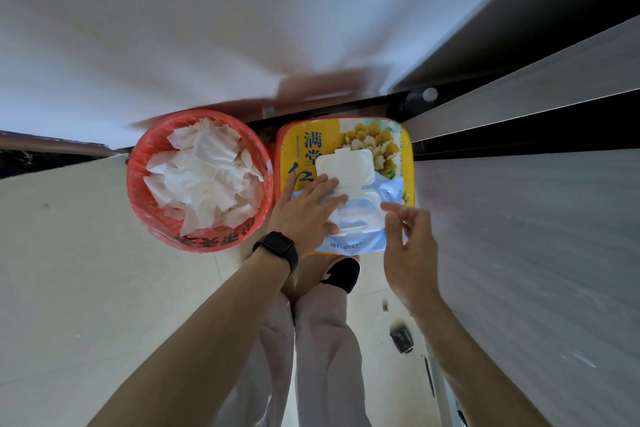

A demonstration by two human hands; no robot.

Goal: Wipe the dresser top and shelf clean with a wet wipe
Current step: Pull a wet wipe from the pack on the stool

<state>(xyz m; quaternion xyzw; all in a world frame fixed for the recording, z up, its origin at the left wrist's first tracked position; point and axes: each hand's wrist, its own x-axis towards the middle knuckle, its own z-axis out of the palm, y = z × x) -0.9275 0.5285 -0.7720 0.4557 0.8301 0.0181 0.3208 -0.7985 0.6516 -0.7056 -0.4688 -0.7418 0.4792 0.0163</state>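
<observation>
From the head view, the wet-wipe pack (356, 218) lies lid-open on a yellow box (346, 146) beside the red bin (138, 184). The left hand (304, 215) presses it flat, fingers spread; the right hand (408, 243) hovers open-fingered, holding nothing. The wipe should be soft, damp and light: pinch its exposed edge at the opening.

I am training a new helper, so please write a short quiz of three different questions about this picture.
1. True or false: the lid of the wet wipe pack is open.
2. Which hand rests on the pack? A. left hand B. right hand C. both
3. What fills the red bin, and on which side of the pack does it stand?

Key
1. True; the white flap is flipped up.
2. A; the right hand hovers at the pack's right edge, fingers curled, holding nothing that can be seen.
3. Crumpled white wipes; the bin stands on the person's left of the pack.
</observation>
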